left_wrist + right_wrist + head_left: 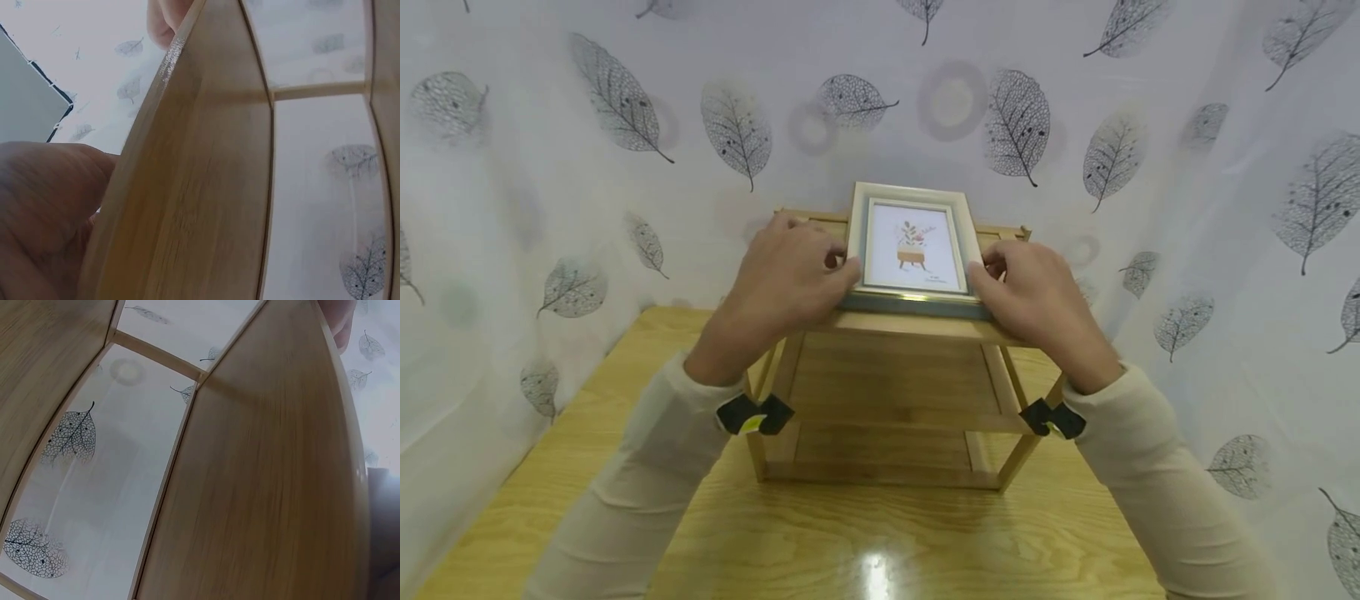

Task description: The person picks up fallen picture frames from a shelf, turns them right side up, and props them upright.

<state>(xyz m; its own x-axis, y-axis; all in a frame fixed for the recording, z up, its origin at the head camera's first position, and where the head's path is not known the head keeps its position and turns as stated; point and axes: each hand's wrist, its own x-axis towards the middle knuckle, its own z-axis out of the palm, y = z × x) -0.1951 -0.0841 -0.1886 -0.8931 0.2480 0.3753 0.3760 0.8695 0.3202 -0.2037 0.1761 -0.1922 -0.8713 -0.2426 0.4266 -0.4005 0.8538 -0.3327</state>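
A picture frame [917, 297] with a cream and grey-green border and a plant-pot print rests on the top board of a wooden shelf [895, 375], face up towards me. At its left side my left hand [793, 267] grips the edge, thumb at the lower left corner and fingers bent. My right hand [1033, 287] holds the opposite side in the same way, thumb at the lower right corner. The left wrist view shows the shelf board [187, 175] from below beside part of the left hand [47, 212]. From the right wrist, the board's underside [262, 462] fills most of the view.
The shelf has lower tiers and stands on a glossy wood-grain table [880, 542]. A pale curtain [685, 92] printed with dark leaves hangs close behind the shelf and along both sides. Dark wrist mounts [755, 415] sit at both cuffs.
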